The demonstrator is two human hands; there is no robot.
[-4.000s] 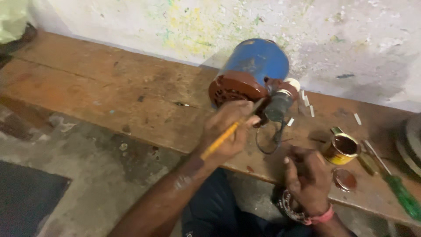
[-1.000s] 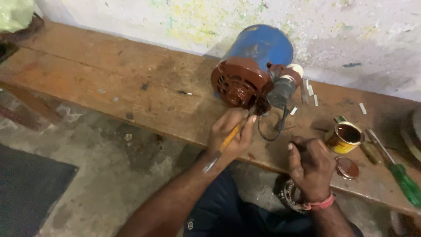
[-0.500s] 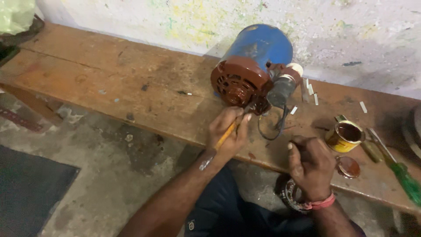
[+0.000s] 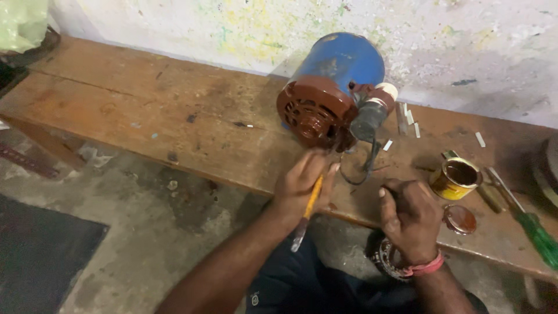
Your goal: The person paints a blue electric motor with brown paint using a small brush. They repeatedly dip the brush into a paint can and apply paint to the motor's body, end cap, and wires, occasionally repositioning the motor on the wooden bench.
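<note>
Head view looks down on a worn wooden tabletop (image 4: 145, 110) where a blue electric motor (image 4: 340, 70) lies on its side, its brown vented end cover (image 4: 311, 113) turned toward the person and its long axis running from the paint-flecked wall out toward the tabletop's near edge, slanted a little to the left. The left hand (image 4: 302, 186) is closed around a slim tool with a yellow handle (image 4: 313, 197), held like a pen; its long axis runs steeply, the upper end hidden under the fingers near the loop of black wire (image 4: 363, 168) below the motor, the pale lower end pointing back at the person's lap. The right hand (image 4: 410, 218) rests curled on the tabletop just beside the wire; whether it pinches anything I cannot tell. For fine work at the wire, a short grip close to the working end, with the other hand steadying the lead, looks wisest. An open yellow tin (image 4: 454, 177), its lid (image 4: 459, 218) and a green-handled screwdriver (image 4: 532, 229) lie to the right.
</note>
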